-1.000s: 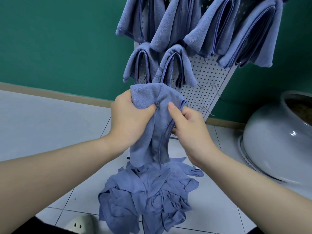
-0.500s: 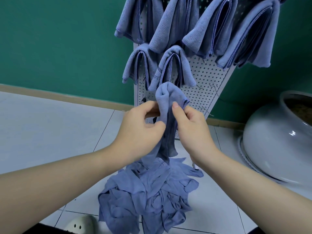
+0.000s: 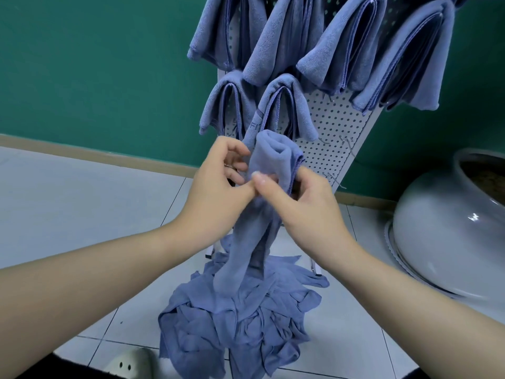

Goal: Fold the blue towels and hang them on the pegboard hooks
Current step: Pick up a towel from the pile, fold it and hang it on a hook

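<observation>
I hold one blue towel (image 3: 273,157) upright in front of the white pegboard (image 3: 333,124), its top bunched into a fold and its tail hanging down. My right hand (image 3: 303,203) grips its right edge, thumb pressed on the cloth. My left hand (image 3: 218,187) is at its left side, thumb against the towel and fingers curled behind it. A pile of loose blue towels (image 3: 240,321) lies on the floor below. Several folded towels (image 3: 355,47) hang on the pegboard's hooks, two of them on a lower row (image 3: 281,105).
Bare wire hooks (image 3: 347,143) stick out of the pegboard to the right of my hands. A large white ceramic pot (image 3: 442,228) stands on the tiled floor at right. A green wall is behind. A pale shoe (image 3: 131,365) shows at the bottom edge.
The towel's top has gone from a flat spread edge to a bunched fold. My hands have moved closer together, and my left hand has shifted from clutching the corner to its left side.
</observation>
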### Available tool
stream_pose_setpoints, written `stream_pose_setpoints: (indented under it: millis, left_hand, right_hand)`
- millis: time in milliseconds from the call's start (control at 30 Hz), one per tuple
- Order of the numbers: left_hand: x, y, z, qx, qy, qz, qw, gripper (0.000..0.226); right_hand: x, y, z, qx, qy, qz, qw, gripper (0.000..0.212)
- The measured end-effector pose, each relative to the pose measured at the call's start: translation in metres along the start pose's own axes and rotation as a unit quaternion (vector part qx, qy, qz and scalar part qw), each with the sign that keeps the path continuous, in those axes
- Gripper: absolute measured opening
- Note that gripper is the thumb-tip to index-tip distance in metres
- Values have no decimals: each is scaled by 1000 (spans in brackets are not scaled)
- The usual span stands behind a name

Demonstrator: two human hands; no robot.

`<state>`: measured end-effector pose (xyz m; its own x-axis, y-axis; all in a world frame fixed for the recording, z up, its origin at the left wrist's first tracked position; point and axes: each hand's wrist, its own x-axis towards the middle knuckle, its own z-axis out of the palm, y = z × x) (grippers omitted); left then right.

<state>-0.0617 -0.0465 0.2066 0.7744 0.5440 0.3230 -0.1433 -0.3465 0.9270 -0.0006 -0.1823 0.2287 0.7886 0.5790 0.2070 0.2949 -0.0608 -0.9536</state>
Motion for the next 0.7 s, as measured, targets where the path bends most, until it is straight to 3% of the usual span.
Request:
stream_pose_setpoints:
  millis: [100, 200, 333, 500, 700]
  left_hand:
    - [5, 0, 0, -18, -57, -50, 997, 50]
    - [4, -2, 1, -88, -124, -103, 983, 53]
    - [-7, -6, 12, -123, -110, -133, 977, 46]
    - [-11, -11, 19, -107, -107, -167, 974, 18]
    - [-20, -13, 21, -79, -142, -185, 969, 18]
  right_hand:
    - [9, 2, -4, 9, 45, -4, 999, 26]
    - [17, -6, -8, 89, 32, -10, 995, 13]
    - [27, -14, -14, 153, 16, -32, 988, 15]
    - [34, -29, -25, 228, 1, -28, 973, 29]
    - [44, -43, -50, 310, -3, -24, 951, 33]
